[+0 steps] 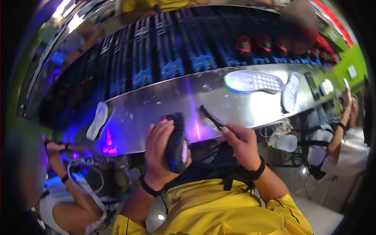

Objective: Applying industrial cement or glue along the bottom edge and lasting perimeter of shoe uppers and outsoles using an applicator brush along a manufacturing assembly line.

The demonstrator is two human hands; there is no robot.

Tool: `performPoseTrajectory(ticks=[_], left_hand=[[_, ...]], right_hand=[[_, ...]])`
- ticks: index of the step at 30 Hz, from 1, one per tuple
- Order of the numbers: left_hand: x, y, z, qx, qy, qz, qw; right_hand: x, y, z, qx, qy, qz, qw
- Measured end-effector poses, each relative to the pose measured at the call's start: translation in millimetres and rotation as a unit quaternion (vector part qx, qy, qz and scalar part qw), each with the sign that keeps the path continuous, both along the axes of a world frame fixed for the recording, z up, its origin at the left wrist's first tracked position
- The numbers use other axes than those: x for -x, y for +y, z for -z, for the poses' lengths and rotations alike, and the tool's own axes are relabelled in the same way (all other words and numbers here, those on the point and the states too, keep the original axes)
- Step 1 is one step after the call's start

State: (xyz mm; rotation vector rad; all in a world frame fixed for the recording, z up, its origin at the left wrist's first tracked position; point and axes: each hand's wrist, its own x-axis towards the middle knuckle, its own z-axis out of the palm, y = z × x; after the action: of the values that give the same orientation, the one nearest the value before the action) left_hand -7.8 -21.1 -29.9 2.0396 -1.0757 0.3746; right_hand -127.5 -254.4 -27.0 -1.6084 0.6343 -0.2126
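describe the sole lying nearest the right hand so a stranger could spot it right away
Start at the long shiny metal conveyor running across the middle of the view. Up and to the right of the right hand, two shoe soles lie side by side. It is the larger one, the white sole with a blue rim, lying lengthwise, unlike its slimmer neighbour set across.

- The person is wearing a yellow shirt (219, 207) with short sleeves, thin dark piping running along the right sleeve at 5 o'clock.
- Black wristbands are circling the left wrist (150, 188) and right wrist (256, 171).
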Motion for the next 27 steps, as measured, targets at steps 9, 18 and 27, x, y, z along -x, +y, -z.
performPoseTrajectory(ticks=[9,18,27], left_hand=[[29,31,21,-0.020,-0.039,-0.046,0.998],[38,37,30,-0.020,-0.035,-0.042,0.998],[36,36,31,-0.013,-0.037,-0.052,0.998]], right_hand=[[-27,27,33,0.013,0.013,-0.087,0.996],[-21,39,32,0.096,-0.008,-0.080,0.992],[10,46,25,-0.055,0.014,-0.100,0.993]])
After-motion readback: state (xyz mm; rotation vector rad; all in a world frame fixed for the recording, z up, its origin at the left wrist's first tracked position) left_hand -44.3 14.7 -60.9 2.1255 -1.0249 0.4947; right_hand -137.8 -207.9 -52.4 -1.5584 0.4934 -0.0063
